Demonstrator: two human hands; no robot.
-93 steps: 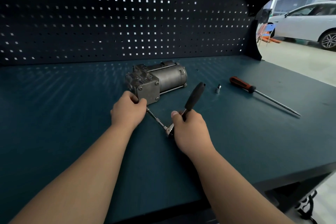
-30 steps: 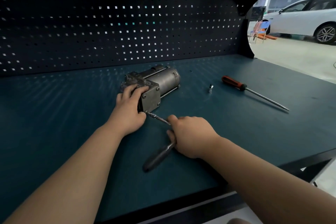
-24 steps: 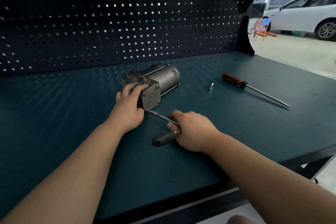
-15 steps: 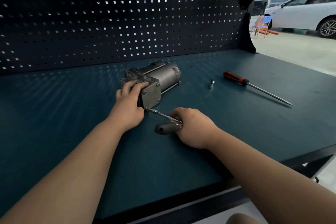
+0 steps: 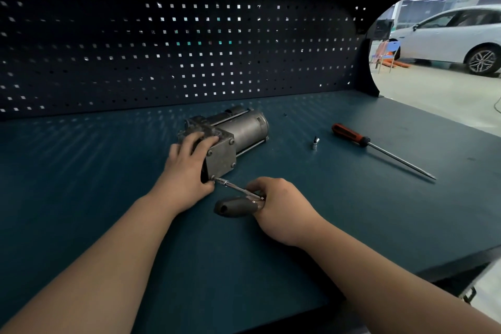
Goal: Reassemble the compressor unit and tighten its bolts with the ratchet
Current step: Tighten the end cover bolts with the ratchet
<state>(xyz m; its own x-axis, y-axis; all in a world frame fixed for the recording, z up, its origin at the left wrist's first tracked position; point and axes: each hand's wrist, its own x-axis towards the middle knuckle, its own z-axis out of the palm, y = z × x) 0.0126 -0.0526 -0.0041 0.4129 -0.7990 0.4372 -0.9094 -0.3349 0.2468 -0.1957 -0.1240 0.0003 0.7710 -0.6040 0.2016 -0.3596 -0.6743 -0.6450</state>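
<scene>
The grey metal compressor unit (image 5: 238, 133) lies on its side on the dark teal bench (image 5: 81, 171), its square end plate (image 5: 221, 156) facing me with bolts at the corners. My left hand (image 5: 187, 168) grips the plate's left side, fingers curled over the top edge. My right hand (image 5: 282, 206) holds the ratchet (image 5: 238, 205) near its head. The black handle points left toward me. The ratchet's thin extension (image 5: 233, 186) reaches up-left to the bolt at the plate's lower left corner.
A small silver socket bit (image 5: 315, 142) stands right of the compressor. Beyond it lies a screwdriver (image 5: 352, 135) with a red and black handle, its shaft pointing right. A dark pegboard (image 5: 176, 43) walls the back. The bench's front edge (image 5: 447, 268) runs below my right forearm.
Over the last second my right hand has swung the ratchet handle from pointing down toward me to pointing left, with the extension staying on the lower left bolt. My left hand has kept its hold.
</scene>
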